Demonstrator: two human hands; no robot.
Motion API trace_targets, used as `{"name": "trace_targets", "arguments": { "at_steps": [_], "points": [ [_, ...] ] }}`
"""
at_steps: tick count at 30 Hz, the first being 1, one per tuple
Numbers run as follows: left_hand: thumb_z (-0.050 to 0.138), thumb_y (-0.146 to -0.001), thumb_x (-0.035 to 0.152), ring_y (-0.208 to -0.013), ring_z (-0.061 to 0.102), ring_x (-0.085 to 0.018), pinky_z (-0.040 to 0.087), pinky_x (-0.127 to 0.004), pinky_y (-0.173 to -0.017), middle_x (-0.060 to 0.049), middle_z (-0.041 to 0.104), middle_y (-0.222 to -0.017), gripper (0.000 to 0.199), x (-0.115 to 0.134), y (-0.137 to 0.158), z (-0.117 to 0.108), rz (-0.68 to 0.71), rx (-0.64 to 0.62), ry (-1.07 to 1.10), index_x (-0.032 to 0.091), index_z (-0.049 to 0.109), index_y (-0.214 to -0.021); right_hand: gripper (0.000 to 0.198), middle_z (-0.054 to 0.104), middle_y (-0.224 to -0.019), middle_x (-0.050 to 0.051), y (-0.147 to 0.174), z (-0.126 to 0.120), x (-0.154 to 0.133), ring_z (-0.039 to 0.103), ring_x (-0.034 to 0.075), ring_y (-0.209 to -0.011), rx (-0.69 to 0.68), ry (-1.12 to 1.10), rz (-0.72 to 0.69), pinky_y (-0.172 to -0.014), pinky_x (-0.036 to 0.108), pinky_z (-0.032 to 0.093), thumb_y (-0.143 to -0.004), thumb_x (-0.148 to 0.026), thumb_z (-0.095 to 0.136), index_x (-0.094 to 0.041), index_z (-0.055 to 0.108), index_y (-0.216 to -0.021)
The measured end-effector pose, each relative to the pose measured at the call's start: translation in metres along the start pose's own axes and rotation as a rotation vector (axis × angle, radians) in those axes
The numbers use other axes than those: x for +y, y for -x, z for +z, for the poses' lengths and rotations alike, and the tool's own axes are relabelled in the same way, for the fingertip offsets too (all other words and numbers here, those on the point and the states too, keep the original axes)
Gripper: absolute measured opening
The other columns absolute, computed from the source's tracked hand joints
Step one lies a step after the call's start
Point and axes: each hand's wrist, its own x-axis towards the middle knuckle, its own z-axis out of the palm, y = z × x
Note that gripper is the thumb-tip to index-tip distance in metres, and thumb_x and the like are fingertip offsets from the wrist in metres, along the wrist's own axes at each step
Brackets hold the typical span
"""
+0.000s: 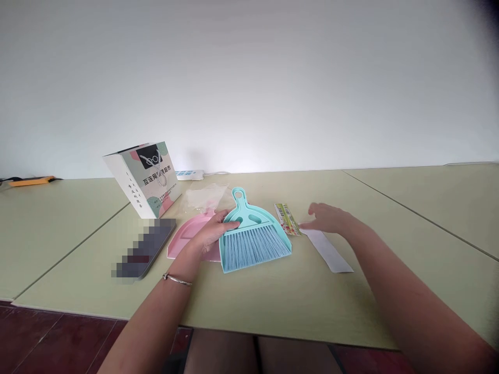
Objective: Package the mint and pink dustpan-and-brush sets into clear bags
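My left hand [213,228] is closed on the left edge of a turquoise dustpan [281,228], thumb on top. A turquoise hand brush [257,248] with blue-grey bristles lies nested in it, bristles toward me. Partly behind my left hand and the turquoise set is a pink dustpan [185,236]. To the right, my right hand [329,218] hovers with its fingers apart over the upper end of a white strip [327,252]. A fingertip overlaps the strip; whether it touches I cannot tell. Beside it lies a printed green label card [286,218].
A dark flat phone-like thing [150,252], partly blurred, lies at the left. Behind it stands a paper gift bag [152,182] with a rope handle. Clear plastic wrapping [202,197], a white power strip [189,175] and an orange object [33,181] lie farther back on the table [409,223].
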Motion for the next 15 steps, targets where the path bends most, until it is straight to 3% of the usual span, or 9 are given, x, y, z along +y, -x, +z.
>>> {"name": "trace_targets", "arguments": {
  "at_steps": [2,4,8,15],
  "points": [
    [0.071,-0.066,0.03,-0.112,0.052,-0.026,0.038,-0.034,-0.093,-0.008,0.057,-0.125,0.053,0.001,0.001,0.0,-0.014,0.0,-0.021,0.019,0.056,-0.116,0.045,0.058,-0.112,0.013,0.002,-0.001,0.009,0.058,0.029,-0.096,-0.136,0.096,0.023,-0.067,0.036,0.045,-0.063,-0.046,0.065,-0.018,0.056,-0.097],
    [0.071,-0.067,0.031,-0.113,0.052,-0.026,0.038,-0.035,-0.093,-0.008,0.056,-0.126,0.056,0.001,0.001,-0.001,-0.02,-0.002,-0.037,0.019,0.054,-0.119,0.04,0.057,-0.113,0.012,0.007,0.002,0.007,0.059,0.028,-0.094,-0.179,0.167,-0.004,-0.065,0.034,0.045,-0.067,-0.042,0.062,-0.019,0.056,-0.098],
    [0.072,-0.065,0.034,-0.113,0.052,-0.027,0.037,-0.036,-0.094,-0.009,0.058,-0.124,0.054,-0.001,-0.001,-0.002,0.019,-0.029,-0.054,0.018,0.057,-0.115,0.026,0.061,-0.105,0.014,0.013,0.012,-0.012,0.06,0.029,-0.093,-0.143,0.261,-0.046,-0.066,0.034,0.043,-0.072,-0.02,0.056,-0.017,0.056,-0.098],
    [0.071,-0.065,0.036,-0.112,0.052,-0.027,0.037,-0.037,-0.094,-0.009,0.059,-0.12,0.056,-0.006,-0.005,-0.005,0.027,-0.046,-0.042,0.018,0.056,-0.117,0.041,0.061,-0.1,0.019,0.01,0.022,-0.014,0.059,0.031,-0.093,0.008,0.252,-0.059,-0.065,0.036,0.041,-0.073,-0.003,0.043,-0.014,0.047,-0.112]
  ]
}}
